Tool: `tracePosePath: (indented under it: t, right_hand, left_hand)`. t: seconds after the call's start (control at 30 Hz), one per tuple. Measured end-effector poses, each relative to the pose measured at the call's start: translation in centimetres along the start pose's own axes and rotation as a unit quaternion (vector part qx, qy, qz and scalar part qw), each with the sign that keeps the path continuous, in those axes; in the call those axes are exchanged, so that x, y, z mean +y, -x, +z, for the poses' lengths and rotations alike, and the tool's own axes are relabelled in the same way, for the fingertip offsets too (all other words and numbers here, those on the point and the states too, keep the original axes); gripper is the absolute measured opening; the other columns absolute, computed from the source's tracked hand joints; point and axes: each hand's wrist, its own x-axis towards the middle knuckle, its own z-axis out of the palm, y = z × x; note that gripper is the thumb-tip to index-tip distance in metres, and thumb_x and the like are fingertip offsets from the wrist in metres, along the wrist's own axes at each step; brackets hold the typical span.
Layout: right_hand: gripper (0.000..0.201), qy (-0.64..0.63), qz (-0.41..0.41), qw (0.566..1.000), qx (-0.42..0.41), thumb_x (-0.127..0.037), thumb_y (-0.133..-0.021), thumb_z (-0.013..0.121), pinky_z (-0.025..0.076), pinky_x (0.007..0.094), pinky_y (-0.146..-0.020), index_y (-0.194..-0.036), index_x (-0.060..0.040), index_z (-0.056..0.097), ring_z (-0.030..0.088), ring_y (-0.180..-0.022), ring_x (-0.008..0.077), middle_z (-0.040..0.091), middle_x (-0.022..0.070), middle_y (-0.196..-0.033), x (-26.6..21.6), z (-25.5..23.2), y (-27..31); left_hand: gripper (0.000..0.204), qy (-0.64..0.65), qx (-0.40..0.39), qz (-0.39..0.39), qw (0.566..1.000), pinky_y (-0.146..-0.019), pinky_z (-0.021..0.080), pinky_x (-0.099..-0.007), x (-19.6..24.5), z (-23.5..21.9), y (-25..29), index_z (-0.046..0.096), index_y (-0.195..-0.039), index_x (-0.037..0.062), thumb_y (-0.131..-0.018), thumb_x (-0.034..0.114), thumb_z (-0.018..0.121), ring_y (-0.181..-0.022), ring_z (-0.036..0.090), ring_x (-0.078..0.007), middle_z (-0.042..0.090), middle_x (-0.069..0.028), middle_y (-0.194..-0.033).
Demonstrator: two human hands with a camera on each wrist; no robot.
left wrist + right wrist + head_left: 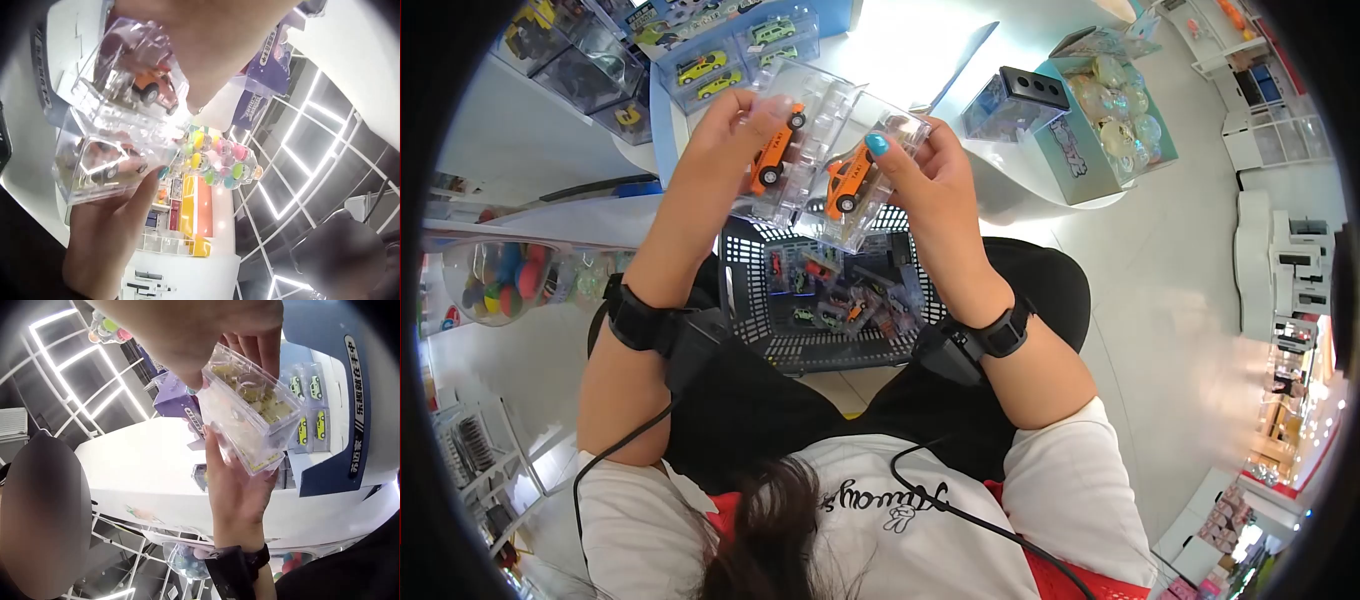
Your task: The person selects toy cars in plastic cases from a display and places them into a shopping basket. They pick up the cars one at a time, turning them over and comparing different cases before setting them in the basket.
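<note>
In the head view my left hand (722, 140) grips a clear plastic box (818, 105) with an orange toy taxi (772, 152) inside. A second clear box (908, 124), held by my right hand (940, 190), contains a similar orange taxi (848, 185). Both boxes are tilted side by side, their edges close together, above a black basket (746, 290). Several boxed toy cars (830, 305) lie jumbled in that basket. My right thumb, with a blue nail, presses on the front of its box. The left wrist view shows the two boxed taxis at close range.
Boxed yellow and green cars (720, 72) stand in a blue display beyond my left hand. On the white counter (1000, 195) are a black-topped clear box (1036, 88) and a carton (1090, 165) of shiny clear balls. A clear bowl of coloured balls (500, 280) sits far left.
</note>
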Motion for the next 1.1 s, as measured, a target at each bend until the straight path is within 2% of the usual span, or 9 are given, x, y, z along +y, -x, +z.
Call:
tracePosePath:
  t: [0.1,0.2,0.5,0.7,0.83,0.97,1.0,1.07,1.1]
  right_hand:
    - [0.04,0.013,0.022,1.0,-0.001,-0.021,-0.088,0.067,0.053,0.0251,-0.074,-0.112,0.0037,0.046,0.062,-0.093,0.0121,0.062,0.0112,-0.104,0.4,-0.3,-0.1]
    - [0.038,0.012,0.05,0.999,-0.01,-0.022,-0.089,0.065,0.054,0.0262,-0.073,-0.11,0.0031,0.046,0.062,-0.092,0.0125,0.062,0.0106,-0.103,-0.2,-0.5,0.0]
    - [0.038,-0.057,0.125,0.988,-0.068,-0.027,-0.093,0.058,0.055,0.0285,-0.075,-0.116,0.0013,0.046,0.064,-0.095,0.0159,0.061,0.0091,-0.106,3.2,-2.3,-1.3]
    - [0.042,-0.223,0.114,0.96,-0.124,-0.028,-0.097,0.05,0.049,0.0362,-0.095,-0.128,0.0003,0.042,0.057,-0.112,0.0209,0.055,0.0109,-0.122,2.5,-1.3,-0.9]
    - [0.043,-0.257,0.076,0.955,-0.127,-0.026,-0.098,0.047,0.04,0.0405,-0.106,-0.132,-0.0017,0.038,0.051,-0.12,0.0223,0.049,0.0127,-0.131,2.6,-1.2,-1.7]
    - [0.042,-0.248,0.062,0.959,-0.122,-0.021,-0.097,0.049,0.036,0.042,-0.108,-0.134,-0.0034,0.036,0.049,-0.123,0.024,0.048,0.0139,-0.132,2.9,-1.0,-2.4]
    - [0.042,-0.243,0.064,0.96,-0.124,-0.021,-0.097,0.049,0.036,0.0422,-0.109,-0.133,-0.0037,0.035,0.048,-0.123,0.0243,0.048,0.0144,-0.131,2.9,-1.0,-2.4]
    - [0.05,-0.228,0.074,0.963,-0.125,-0.018,-0.092,0.058,0.038,0.0417,-0.106,-0.134,-0.0049,0.033,0.048,-0.122,0.0252,0.048,0.015,-0.13,3.0,-1.3,-2.7]
    - [0.054,-0.13,0.075,0.982,-0.111,-0.016,-0.09,0.061,0.039,0.0415,-0.105,-0.134,-0.0051,0.032,0.048,-0.122,0.0251,0.048,0.0143,-0.13,2.5,-1.7,-2.9]
  left_hand:
    - [0.043,-0.064,0.013,0.05,0.997,-0.057,0.044,-0.0204,-0.8,0.6,0.1,0.051,-0.102,0.0074,-0.092,0.049,0.053,-0.073,0.055,-0.0058,0.057,-0.0024,-0.087]
    - [0.044,-0.026,-0.017,-0.019,0.999,-0.058,0.046,-0.0204,-0.2,1.1,0.4,0.049,-0.103,0.0068,-0.094,0.05,0.049,-0.072,0.055,-0.0069,0.057,-0.0043,-0.088]
    - [0.054,-0.168,-0.06,-0.056,0.982,-0.07,0.051,-0.0276,-1.2,0.1,0.7,0.043,-0.114,0.0056,-0.092,0.055,0.047,-0.085,0.059,-0.015,0.057,-0.0114,-0.101]
    - [0.072,0.211,-0.083,-0.05,0.973,-0.089,0.051,-0.0469,0.3,-0.5,1.1,0.034,-0.136,0.0005,-0.093,0.058,0.04,-0.116,0.053,-0.03,0.047,-0.0168,-0.13]
    - [0.075,0.182,-0.124,-0.052,0.974,-0.094,0.047,-0.0468,-0.9,-0.8,1.6,0.029,-0.139,-0.0009,-0.092,0.055,0.045,-0.122,0.049,-0.0296,0.043,-0.0178,-0.135]
    - [0.073,0.072,-0.089,-0.039,0.993,-0.092,0.048,-0.042,0.1,-0.2,1.7,0.025,-0.14,-0.0025,-0.088,0.031,0.063,-0.118,0.051,-0.026,0.048,-0.0156,-0.128]
    - [0.076,0.069,-0.096,-0.038,0.992,-0.091,0.048,-0.0363,0.4,-0.2,1.8,0.025,-0.14,-0.0016,-0.081,0.016,0.07,-0.114,0.053,-0.0222,0.05,-0.0157,-0.124]
    - [0.077,0.075,-0.097,-0.011,0.992,-0.092,0.047,-0.0333,-1.5,-0.6,1.2,0.026,-0.14,-0.0005,-0.079,0.012,0.071,-0.112,0.054,-0.0212,0.051,-0.016,-0.123]
    - [0.078,0.078,-0.097,0.002,0.992,-0.092,0.047,-0.0318,-2.4,-0.8,0.9,0.026,-0.14,0.0001,-0.078,0.009,0.072,-0.112,0.055,-0.0208,0.052,-0.0162,-0.122]
